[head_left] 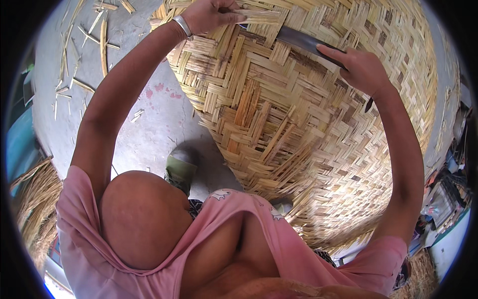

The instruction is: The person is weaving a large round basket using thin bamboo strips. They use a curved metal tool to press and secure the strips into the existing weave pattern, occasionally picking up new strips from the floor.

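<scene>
A large woven mat of pale split-bamboo strips fills the right half of the head view, with darker and orange strips among the pale ones. At its upper left edge, my left hand is closed, thumb and fingers pinching the end of a flat bamboo strip. My right hand grips a long dark knife, its index finger stretched along the tool. The blade lies across the weave, pointing left toward the pinched strip. A dark end of the tool shows below the right wrist; the palm hides the grip.
Loose bamboo splinters lie scattered over the grey concrete floor at left. A bundle of dry straw-like fibres stands at far left, near a teal object. Assorted clutter lines the right side. A foot rests beside the mat.
</scene>
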{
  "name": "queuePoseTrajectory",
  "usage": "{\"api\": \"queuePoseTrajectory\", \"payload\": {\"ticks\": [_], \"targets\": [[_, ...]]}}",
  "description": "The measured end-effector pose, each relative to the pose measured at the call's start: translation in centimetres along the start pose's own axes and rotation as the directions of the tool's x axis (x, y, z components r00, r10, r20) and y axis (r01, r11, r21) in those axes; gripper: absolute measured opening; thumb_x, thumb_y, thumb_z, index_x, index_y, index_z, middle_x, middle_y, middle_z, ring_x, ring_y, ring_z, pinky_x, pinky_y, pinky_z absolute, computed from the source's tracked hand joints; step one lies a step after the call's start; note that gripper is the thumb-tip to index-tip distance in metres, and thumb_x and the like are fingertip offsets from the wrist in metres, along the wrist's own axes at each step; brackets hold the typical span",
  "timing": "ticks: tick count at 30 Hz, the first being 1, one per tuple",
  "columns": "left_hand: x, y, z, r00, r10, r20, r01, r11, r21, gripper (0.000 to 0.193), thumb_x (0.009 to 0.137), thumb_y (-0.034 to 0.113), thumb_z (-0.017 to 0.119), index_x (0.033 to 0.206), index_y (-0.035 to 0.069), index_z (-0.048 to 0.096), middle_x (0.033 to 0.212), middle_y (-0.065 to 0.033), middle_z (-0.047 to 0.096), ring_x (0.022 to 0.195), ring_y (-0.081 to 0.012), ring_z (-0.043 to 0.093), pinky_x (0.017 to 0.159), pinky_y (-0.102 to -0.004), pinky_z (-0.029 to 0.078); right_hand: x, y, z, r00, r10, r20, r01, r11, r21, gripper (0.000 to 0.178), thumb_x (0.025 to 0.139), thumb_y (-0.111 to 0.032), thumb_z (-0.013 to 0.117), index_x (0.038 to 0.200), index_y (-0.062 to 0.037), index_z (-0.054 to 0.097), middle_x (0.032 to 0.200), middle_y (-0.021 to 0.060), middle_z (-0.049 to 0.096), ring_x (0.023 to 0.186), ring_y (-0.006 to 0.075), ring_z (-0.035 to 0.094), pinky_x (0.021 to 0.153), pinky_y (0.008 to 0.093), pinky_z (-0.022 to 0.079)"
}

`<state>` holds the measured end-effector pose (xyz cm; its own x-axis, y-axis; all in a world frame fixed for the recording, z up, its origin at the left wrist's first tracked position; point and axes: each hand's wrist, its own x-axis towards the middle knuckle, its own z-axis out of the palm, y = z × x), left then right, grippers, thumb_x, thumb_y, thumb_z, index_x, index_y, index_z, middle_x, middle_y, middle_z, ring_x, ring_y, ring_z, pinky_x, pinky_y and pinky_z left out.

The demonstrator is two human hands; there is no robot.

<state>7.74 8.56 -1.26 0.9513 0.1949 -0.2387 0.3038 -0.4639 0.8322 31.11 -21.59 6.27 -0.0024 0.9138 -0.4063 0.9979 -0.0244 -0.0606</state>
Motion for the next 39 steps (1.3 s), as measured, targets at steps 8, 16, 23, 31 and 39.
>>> {"api": "queuePoseTrajectory", "payload": {"ticks": [8, 16, 23, 31, 39], "targets": [[-1.0, 4.2, -0.9, 0.996, -0.080, 0.041, 0.064, 0.952, 0.299, 0.028, 0.090, 0.034, 0.068, 0.088, 0.006, 0.071, 0.075, -0.0105, 0.067, 0.068, -0.0170, 0.062, 0.065, -0.0318, 0.050, -0.2, -1.7, 1.2, 0.994, 0.089, -0.056, -0.095, 0.989, -0.111, 0.075, 0.081, -0.008, 0.063, 0.142, -0.0457, 0.040, 0.081, 0.0090, 0.061, 0.067, 0.0264, 0.065, 0.059, 0.0387, 0.054], [-1.9, 4.3, -2.4, 0.987, -0.157, 0.022, 0.143, 0.941, 0.308, 0.030, 0.087, 0.035, 0.071, 0.080, 0.006, 0.069, 0.063, -0.0099, 0.061, 0.057, -0.0199, 0.056, 0.057, -0.0348, 0.047, 1.1, -9.8, -0.1, 0.835, 0.151, -0.530, -0.244, 0.964, -0.109, 0.053, 0.084, -0.012, 0.061, 0.135, -0.0225, 0.054, 0.114, 0.0147, 0.062, 0.109, 0.0300, 0.059, 0.093, 0.0428, 0.045], [-1.3, 3.5, -3.2, 0.998, -0.054, 0.035, 0.039, 0.938, 0.345, 0.032, 0.086, 0.034, 0.071, 0.079, 0.003, 0.069, 0.063, -0.0127, 0.061, 0.055, -0.0205, 0.055, 0.056, -0.0351, 0.047, 12.9, -22.8, 1.6, 0.584, 0.521, -0.622, -0.248, 0.845, 0.474, 0.069, 0.081, -0.018, 0.065, 0.138, 0.0099, 0.037, 0.135, 0.0275, 0.044, 0.127, 0.0399, 0.043, 0.109, 0.0487, 0.033], [-1.7, 3.1, -3.9, 0.996, -0.055, 0.067, 0.036, 0.965, 0.259, 0.026, 0.089, 0.028, 0.070, 0.084, 0.003, 0.071, 0.066, -0.0104, 0.064, 0.058, -0.0166, 0.056, 0.058, -0.0328, 0.048, 16.9, -26.3, 2.3, 0.492, 0.702, -0.515, -0.152, 0.651, 0.744, 0.086, 0.078, -0.013, 0.063, 0.142, 0.0159, 0.014, 0.138, 0.0378, 0.034, 0.130, 0.0508, 0.035, 0.112, 0.0553, 0.027], [-1.5, 4.7, -3.8, 0.987, -0.127, 0.098, 0.091, 0.946, 0.311, 0.029, 0.090, 0.033, 0.068, 0.090, 0.005, 0.073, 0.072, -0.0102, 0.069, 0.062, -0.0192, 0.061, 0.061, -0.0344, 0.051, 16.6, -25.6, 2.5, 0.498, 0.724, -0.478, -0.145, 0.613, 0.776, 0.084, 0.077, -0.012, 0.066, 0.140, 0.0165, 0.019, 0.142, 0.0378, 0.030, 0.134, 0.0500, 0.031, 0.112, 0.0545, 0.027]]}}
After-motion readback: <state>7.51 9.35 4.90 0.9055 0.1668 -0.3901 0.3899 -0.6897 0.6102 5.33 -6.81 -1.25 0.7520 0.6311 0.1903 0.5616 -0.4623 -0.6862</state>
